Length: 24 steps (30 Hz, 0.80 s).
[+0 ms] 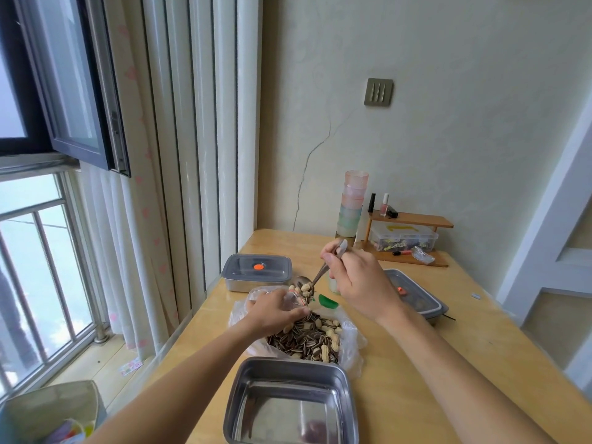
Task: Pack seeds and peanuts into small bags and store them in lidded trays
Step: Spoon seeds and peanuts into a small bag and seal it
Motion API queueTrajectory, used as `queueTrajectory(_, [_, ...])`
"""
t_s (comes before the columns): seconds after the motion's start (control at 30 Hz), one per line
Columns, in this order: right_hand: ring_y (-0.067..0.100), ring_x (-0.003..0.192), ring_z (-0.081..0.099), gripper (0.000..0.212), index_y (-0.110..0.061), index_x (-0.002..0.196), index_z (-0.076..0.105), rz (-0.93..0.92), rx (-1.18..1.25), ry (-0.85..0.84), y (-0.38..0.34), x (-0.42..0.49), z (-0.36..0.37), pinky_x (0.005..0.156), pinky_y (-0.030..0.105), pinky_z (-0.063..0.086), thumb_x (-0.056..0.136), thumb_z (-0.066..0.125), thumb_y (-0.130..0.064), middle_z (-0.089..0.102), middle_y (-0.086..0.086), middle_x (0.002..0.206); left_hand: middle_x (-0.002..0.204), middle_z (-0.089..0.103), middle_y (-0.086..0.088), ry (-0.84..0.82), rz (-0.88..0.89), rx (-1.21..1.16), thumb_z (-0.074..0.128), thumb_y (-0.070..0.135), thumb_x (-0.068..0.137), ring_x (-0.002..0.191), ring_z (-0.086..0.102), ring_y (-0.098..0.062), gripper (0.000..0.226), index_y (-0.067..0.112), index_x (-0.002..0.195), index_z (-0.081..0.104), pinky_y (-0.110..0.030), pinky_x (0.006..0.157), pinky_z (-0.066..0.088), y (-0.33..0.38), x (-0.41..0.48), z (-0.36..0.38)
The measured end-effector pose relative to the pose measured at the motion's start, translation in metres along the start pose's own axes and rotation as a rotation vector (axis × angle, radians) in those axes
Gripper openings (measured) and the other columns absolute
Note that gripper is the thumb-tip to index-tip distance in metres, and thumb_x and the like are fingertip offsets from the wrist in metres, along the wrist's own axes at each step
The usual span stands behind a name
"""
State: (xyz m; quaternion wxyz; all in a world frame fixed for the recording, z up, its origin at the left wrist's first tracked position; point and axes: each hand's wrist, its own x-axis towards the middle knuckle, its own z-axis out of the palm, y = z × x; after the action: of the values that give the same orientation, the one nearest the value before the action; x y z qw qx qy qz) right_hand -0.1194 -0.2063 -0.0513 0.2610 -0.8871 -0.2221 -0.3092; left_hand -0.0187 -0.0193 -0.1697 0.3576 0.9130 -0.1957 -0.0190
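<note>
Both arms reach forward: left hand pinches a small bag, right hand grips a spoon.

Open tray near; cup stack beyond

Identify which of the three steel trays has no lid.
The tray nearest the camera, in front of the seed bag: its bare inside shows. The far-left tray and the right tray are lidded.

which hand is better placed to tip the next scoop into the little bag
Right. The right hand grips the spoon, loaded with peanuts, at the mouth of the small bag; the left hand is occupied holding that bag.
</note>
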Motion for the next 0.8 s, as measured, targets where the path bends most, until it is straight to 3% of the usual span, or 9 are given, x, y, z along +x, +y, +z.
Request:
queueTrajectory(0.1, [0.022,0.071,0.063,0.02,-0.012,0.101,0.058,-0.016,0.029,-0.057,-0.002,0.0,0.001,0.071,0.043,0.048,0.11,0.045,-0.023,0.061,0.002,0.074,0.103,0.07,0.0,-0.016,-0.011,-0.041,0.071,0.062,0.087,0.097,0.065,-0.019,0.051,0.019,0.112,0.06,-0.037,0.086,0.053,-0.001,0.0,0.002])
queueTrajectory(0.2, [0.023,0.074,0.061,0.016,-0.012,0.102,0.059,-0.057,-0.007,-0.077,-0.004,0.002,0.0,0.074,0.044,0.046,0.11,0.047,-0.018,0.061,0.001,0.077,0.104,0.07,0.002,0.002,-0.02,-0.059,0.075,0.059,0.085,0.095,0.064,-0.016,0.049,0.02,0.11,0.06,-0.029,0.073,0.046,0.003,-0.001,0.004])
queueTrajectory(0.3, [0.02,0.073,0.058,0.021,-0.014,0.105,0.06,-0.102,-0.037,-0.098,-0.01,0.003,-0.001,0.071,0.043,0.048,0.108,0.044,-0.027,0.059,-0.005,0.08,0.088,0.069,0.003,-0.021,-0.087,-0.202,0.085,0.048,0.08,0.073,0.063,-0.01,0.044,0.019,0.103,0.061,-0.024,0.061,0.047,0.004,0.002,0.004])
queueTrajectory(0.37, [0.018,0.072,0.056,0.024,-0.018,0.106,0.058,-0.151,-0.074,-0.131,-0.015,0.002,-0.001,0.067,0.041,0.049,0.107,0.041,-0.035,0.061,-0.007,0.085,0.076,0.068,-0.001,-0.052,-0.123,-0.281,0.089,0.043,0.076,0.059,0.062,-0.011,0.047,0.013,0.101,0.063,-0.029,0.061,0.053,0.004,0.004,0.004])
queueTrajectory(0.47, [0.019,0.071,0.057,0.024,-0.023,0.109,0.056,-0.221,-0.122,-0.17,-0.021,0.001,0.002,0.063,0.041,0.05,0.107,0.039,-0.04,0.061,-0.009,0.088,0.08,0.07,0.002,-0.023,-0.154,-0.296,0.091,0.044,0.073,0.075,0.066,-0.016,0.042,0.02,0.093,0.062,-0.035,0.076,0.055,0.006,0.005,0.004])
queueTrajectory(0.53, [0.02,0.069,0.056,0.027,-0.023,0.109,0.056,-0.239,-0.136,-0.147,-0.023,0.001,0.002,0.06,0.04,0.05,0.107,0.037,-0.042,0.06,-0.01,0.088,0.084,0.068,0.006,0.002,-0.161,-0.293,0.088,0.041,0.078,0.082,0.065,-0.013,0.034,0.026,0.09,0.059,-0.029,0.071,0.048,0.01,0.004,0.004])
queueTrajectory(0.67, [0.019,0.066,0.057,0.026,-0.023,0.109,0.055,-0.246,-0.157,-0.107,-0.024,0.003,0.001,0.054,0.038,0.047,0.108,0.037,-0.042,0.063,-0.008,0.088,0.086,0.066,0.008,0.019,-0.131,-0.361,0.082,0.032,0.086,0.079,0.061,-0.004,0.026,0.025,0.093,0.058,-0.017,0.061,0.041,0.015,-0.001,0.005])
queueTrajectory(0.8, [0.02,0.062,0.053,0.027,-0.02,0.109,0.056,-0.242,-0.179,-0.054,-0.025,0.003,-0.002,0.052,0.038,0.046,0.108,0.038,-0.039,0.06,-0.007,0.085,0.093,0.07,0.004,0.027,-0.115,-0.389,0.082,0.033,0.085,0.086,0.065,-0.011,0.028,0.02,0.101,0.062,-0.023,0.07,0.049,0.014,-0.004,0.004])
